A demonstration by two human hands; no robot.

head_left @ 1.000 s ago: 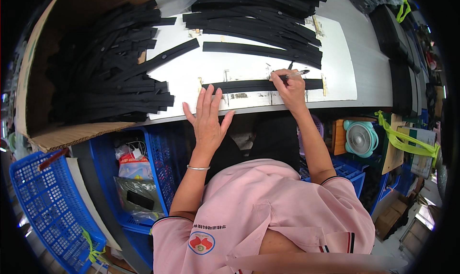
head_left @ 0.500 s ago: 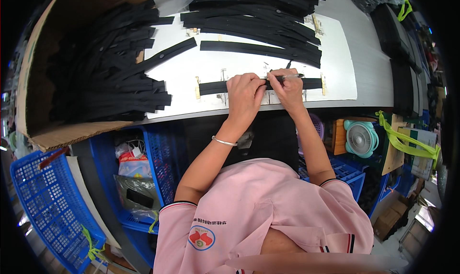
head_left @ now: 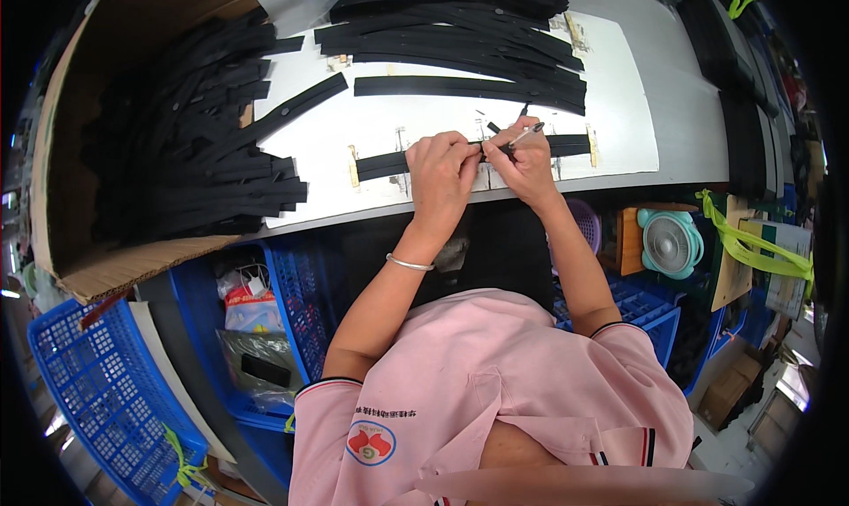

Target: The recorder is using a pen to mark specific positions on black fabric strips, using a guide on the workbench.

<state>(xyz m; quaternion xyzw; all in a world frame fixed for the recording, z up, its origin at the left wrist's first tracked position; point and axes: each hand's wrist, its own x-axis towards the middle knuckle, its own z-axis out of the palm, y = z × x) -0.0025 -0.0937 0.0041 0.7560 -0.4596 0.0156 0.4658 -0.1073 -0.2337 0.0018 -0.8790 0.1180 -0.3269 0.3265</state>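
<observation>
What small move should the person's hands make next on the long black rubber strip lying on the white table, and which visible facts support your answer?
Probably draw the pen tip along the long black rubber strip. The left hand presses down on the strip at its middle, the right hand holds the pen angled onto it beside those fingers, and the strip lies flat on the white table, between tan tape markers.

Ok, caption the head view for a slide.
Left hand pins a black strip on the white table; right hand holds a pen over it.

Bare white surface [head_left: 380,121] lies open left of the hands [head_left: 482,165]. A stack of black strips [head_left: 460,28] blocks behind; a cardboard box [head_left: 106,152] walls the left.
</observation>
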